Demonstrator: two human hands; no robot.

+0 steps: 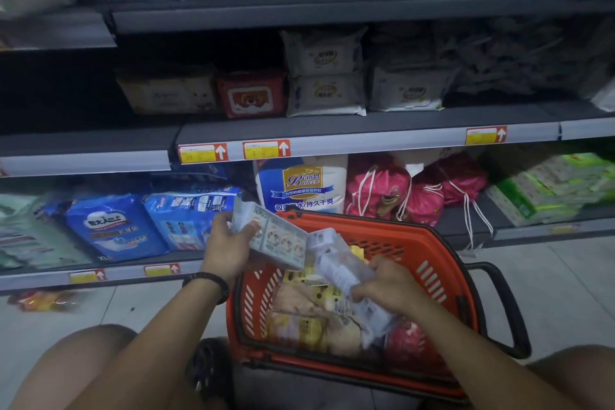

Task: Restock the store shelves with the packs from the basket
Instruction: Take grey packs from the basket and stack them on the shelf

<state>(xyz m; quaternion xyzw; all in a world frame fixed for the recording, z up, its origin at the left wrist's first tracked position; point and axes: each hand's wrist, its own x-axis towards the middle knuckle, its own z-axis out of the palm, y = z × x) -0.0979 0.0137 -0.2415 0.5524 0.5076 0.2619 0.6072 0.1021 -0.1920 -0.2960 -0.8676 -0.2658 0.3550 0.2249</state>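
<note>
An orange plastic basket (429, 253) stands on the floor in front of the shelves, filled with several yellow, pink and clear packs (299, 319). My left hand (229, 243) grips a pale grey-green multi-pack (279, 240) and holds it above the basket's left rim. Down inside the basket, my right hand (389, 286) is closed on a clear-wrapped white pack (339, 270). The middle shelf (366, 140) carries white and red wipe packs, with a dark gap at its left end.
The bottom shelf (100, 276) holds blue diaper packs (113, 226), a white-and-blue pack (299, 183), pink drawstring bags (399, 190) and green packs (549, 186). The basket's black handle (509, 309) juts right. A red-yellow wrapper (43, 299) lies on the tile floor. My knees frame the bottom.
</note>
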